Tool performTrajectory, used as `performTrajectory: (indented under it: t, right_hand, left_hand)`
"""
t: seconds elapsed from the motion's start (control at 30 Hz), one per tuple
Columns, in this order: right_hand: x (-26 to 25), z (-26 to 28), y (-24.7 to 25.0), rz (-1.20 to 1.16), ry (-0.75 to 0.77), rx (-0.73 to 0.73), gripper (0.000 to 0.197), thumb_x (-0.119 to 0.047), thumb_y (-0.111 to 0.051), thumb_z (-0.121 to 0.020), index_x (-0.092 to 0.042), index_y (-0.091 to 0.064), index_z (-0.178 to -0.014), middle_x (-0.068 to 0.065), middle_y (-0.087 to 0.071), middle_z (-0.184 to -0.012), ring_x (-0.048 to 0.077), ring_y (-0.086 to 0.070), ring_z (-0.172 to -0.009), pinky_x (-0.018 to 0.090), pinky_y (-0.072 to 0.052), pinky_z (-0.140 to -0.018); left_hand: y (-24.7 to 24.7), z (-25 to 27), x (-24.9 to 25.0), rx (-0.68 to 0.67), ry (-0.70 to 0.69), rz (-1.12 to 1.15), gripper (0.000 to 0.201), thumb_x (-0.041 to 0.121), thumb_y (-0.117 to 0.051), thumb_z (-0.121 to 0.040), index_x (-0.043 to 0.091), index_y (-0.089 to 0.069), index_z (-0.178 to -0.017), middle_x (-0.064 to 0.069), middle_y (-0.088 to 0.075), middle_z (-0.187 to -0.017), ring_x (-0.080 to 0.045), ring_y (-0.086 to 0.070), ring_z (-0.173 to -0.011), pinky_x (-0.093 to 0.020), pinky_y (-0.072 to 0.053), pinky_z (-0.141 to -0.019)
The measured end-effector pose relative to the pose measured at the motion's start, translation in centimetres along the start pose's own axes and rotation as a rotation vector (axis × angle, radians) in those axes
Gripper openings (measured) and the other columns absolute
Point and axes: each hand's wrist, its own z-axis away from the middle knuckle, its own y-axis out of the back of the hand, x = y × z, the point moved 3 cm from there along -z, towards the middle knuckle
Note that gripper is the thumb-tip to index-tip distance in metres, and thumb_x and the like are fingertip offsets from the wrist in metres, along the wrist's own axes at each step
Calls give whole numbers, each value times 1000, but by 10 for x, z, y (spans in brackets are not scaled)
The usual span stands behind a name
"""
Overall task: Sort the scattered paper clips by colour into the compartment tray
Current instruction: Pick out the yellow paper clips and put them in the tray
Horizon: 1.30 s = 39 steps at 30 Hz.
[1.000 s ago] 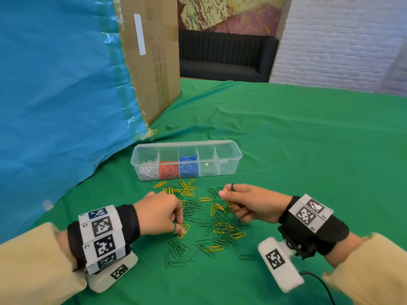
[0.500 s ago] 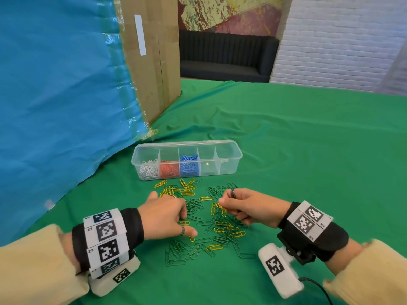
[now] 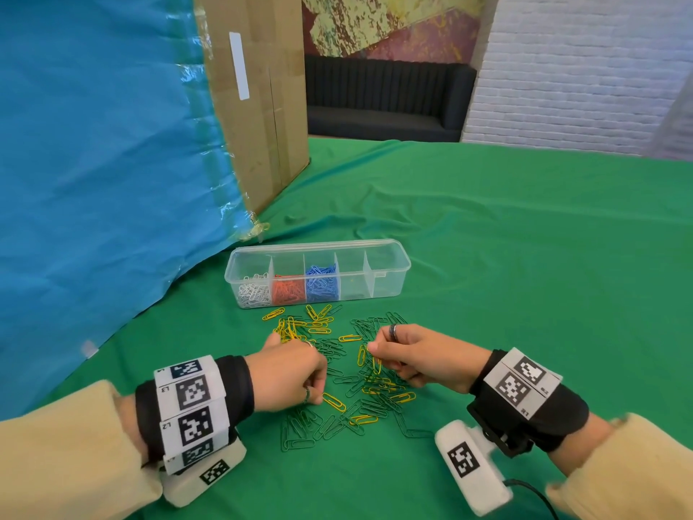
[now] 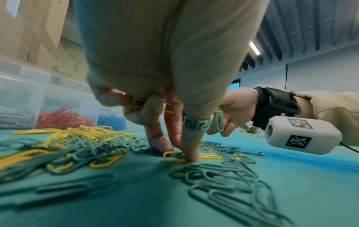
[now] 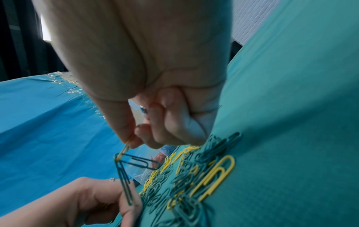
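A clear compartment tray [image 3: 390, 273] holds white, red and blue clips in its three left sections; the two right ones look empty. Yellow paper clips [image 3: 300, 326] and green paper clips [image 3: 371, 405] lie mixed on the cloth in front of it. My left hand [image 3: 318, 392] keeps a few yellow clips [image 4: 137, 102] in its curled fingers while two fingertips [image 4: 191, 153] press a yellow clip [image 4: 172, 157] on the cloth. My right hand [image 3: 375, 349] pinches a yellow clip [image 5: 126, 148] just above the pile, and two green clips [image 5: 136, 161] hang hooked from it.
A blue sheet [image 3: 93, 182] over a cardboard box [image 3: 262, 106] rises at the left, close behind the tray. Green cloth [image 3: 525, 257] covers the table, wrinkled behind the tray. The wrist camera [image 3: 472, 467] hangs under my right wrist near the front edge.
My left hand has slid nearer and to the right, and its fingertips now pin a yellow clip. My right hand has shifted a little left and lifted a yellow clip with green ones hooked on.
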Motion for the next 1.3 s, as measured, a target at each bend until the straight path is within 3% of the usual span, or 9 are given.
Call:
performTrajectory:
  t: [0.2, 0.37, 0.47, 0.57, 0.73, 0.87, 1.03, 1.17, 1.3]
  right_hand:
    - [1, 3, -1, -62, 11, -8, 28, -27, -45, -98, -20, -37, -72, -8, -36, -58, 4, -24, -42, 14, -21, -39]
    - [2, 3, -1, -235, 2, -28, 21, -28, -45, -97, -21, -39, -78, -8, -36, -58, 4, -21, -43, 16, -14, -41]
    - [2, 3, 0, -352, 5, -18, 21, -29, -46, -97, -21, -40, -78, -6, -36, -59, 4, -20, -45, 16, -11, -42]
    - [1, 5, 2, -410, 25, -3, 19, -27, -47, -96, -19, -41, -80, -6, -35, -59, 5, -20, -45, 16, -11, -42]
    - [1, 7, 5, -454, 55, 36, 25, -25, -46, -97, -20, -39, -73, -6, -34, -58, 5, -19, -45, 19, -9, -44]
    - [3, 3, 5, -491, 68, 63, 24, -24, -47, -97, -20, -40, -74, -6, -34, -57, 4, -20, -43, 16, -11, -41]
    - [6, -1, 2, -528, 68, 85, 25, -22, -46, -97, -20, -39, -72, -6, -34, -55, 3, -20, -41, 14, -12, -38]
    - [7, -5, 0, -531, 74, 110, 25, -22, -46, -96, -20, -39, -73, -7, -34, -54, 3, -19, -41, 15, -10, -40]
    - [4, -6, 0, -560, 106, 132, 24, -21, -46, -96, -19, -39, -74, -6, -34, -54, 3, -19, -41, 15, -11, -39]
  left_hand:
    - [6, 2, -7, -68, -19, 221, 5, 20, -51, -95, 24, -52, -98, 8, -58, -89, 0, -46, -72, -14, -35, -73]
    - [20, -1, -8, -179, 169, 1388, 19, 6, -41, -97, 6, -58, -89, 0, -47, -68, -8, -40, -56, -17, -38, -50]
    - [16, -3, -3, -329, 273, 1730, 16, 6, -39, -89, 6, -50, -77, -4, -46, -62, -13, -46, -49, -19, -40, -41]
    - [7, -7, -1, -404, 294, 1673, 10, 8, -41, -80, 9, -48, -73, -4, -47, -64, -12, -43, -48, -18, -36, -39]
    - [6, -8, -2, -149, 60, 527, 6, 34, -63, -86, 28, -63, -85, 11, -40, -56, -2, -34, -46, -19, -26, -48]
    - [4, -9, 1, -82, -96, 182, 18, 34, -70, -79, 27, -66, -95, 9, -41, -65, -6, -41, -59, -24, -33, -58]
    - [1, -12, 2, -89, -168, 119, 9, 28, -66, -83, 22, -65, -90, 6, -58, -82, -11, -56, -79, -27, -46, -76]
    - [9, -12, -7, -98, -154, 281, 10, 22, -64, -86, 25, -55, -82, 16, -51, -73, 7, -47, -61, -8, -34, -58]
    - [14, -15, -12, -157, 8, 1028, 18, 1, -47, -93, 16, -57, -94, 6, -48, -70, -2, -39, -52, -14, -32, -50]
